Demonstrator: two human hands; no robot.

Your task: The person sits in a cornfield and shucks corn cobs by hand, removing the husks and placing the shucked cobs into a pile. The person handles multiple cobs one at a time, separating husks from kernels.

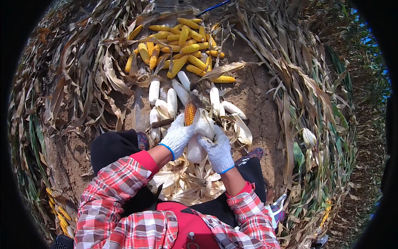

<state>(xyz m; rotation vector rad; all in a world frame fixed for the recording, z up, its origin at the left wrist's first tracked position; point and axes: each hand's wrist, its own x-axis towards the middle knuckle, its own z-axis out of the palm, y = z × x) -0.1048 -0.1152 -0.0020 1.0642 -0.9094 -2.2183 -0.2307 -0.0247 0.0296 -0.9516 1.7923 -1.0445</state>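
Note:
Between my two white-gloved hands is an ear of corn (190, 114), its orange kernels bare at the upper left and pale husk still around its right side. My left hand (178, 135) is closed around the left of the ear. My right hand (217, 151) grips the pale husk (205, 126) on the other side, fingers bent toward me. Below the ear, another pale husked piece (196, 150) shows between the hands; whether it is attached I cannot tell. Several white-husked ears (172, 101) lie on the soil just beyond my hands.
A pile of bare yellow cobs (182, 43) lies farther out. Dry stalks (298, 74) are heaped on the right, and more stalks (78, 62) on the left. Loose husks (182, 184) cover the ground between my legs. More yellow cobs (62, 216) lie at lower left.

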